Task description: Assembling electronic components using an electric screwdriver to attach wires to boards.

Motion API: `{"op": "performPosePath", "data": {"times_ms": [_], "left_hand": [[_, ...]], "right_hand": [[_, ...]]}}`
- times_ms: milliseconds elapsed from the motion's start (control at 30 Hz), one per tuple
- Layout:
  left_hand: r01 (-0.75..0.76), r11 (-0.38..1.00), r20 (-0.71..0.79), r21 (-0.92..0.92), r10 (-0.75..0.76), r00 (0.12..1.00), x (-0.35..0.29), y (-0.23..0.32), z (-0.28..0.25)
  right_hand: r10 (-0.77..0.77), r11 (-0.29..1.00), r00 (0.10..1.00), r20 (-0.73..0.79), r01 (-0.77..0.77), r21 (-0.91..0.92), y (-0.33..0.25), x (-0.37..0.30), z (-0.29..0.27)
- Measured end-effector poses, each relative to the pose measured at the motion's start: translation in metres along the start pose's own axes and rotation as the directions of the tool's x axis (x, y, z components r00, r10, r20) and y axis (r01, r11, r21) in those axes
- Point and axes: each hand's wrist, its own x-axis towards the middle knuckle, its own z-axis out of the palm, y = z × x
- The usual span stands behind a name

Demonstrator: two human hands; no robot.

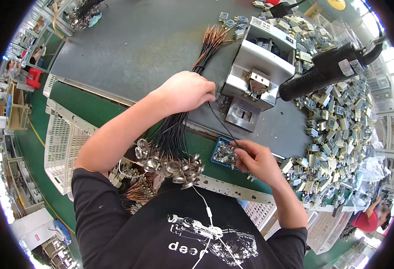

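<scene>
My left hand (186,92) is closed, and a thin black wire (219,120) runs from its fingertips to my right hand. My right hand (257,160) pinches the other end of that wire, just beside a small blue tray (213,157) of tiny metal parts. Under my left hand and forearm lies a bundle of black wires (172,134). Its far ends are coppery tips (214,38), and round metal rings (174,168) hang at its near end over the table edge. A silver bench machine (268,67) stands right of my left hand, its metal plate (243,115) facing me.
A thick black cylindrical device (316,78) juts in beside the machine. Behind and below it spreads a big heap of small grey and cream blocks (329,130). White plastic baskets (64,148) stand below the dark table (121,49). A person in red (368,219) is at far right.
</scene>
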Motion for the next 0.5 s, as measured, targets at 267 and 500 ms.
{"op": "performPosePath", "data": {"times_ms": [267,500], "left_hand": [[0.142,0.982,0.062,0.125,-0.151,0.987,0.015,0.011,0.004],[0.171,0.975,0.171,0.139,-0.194,0.966,0.016,0.015,0.006]], "right_hand": [[-0.200,0.947,0.980,-0.016,0.189,-0.259,0.002,0.005,-0.003],[-0.250,0.927,0.968,-0.031,0.231,-0.296,0.001,0.005,-0.001]]}}
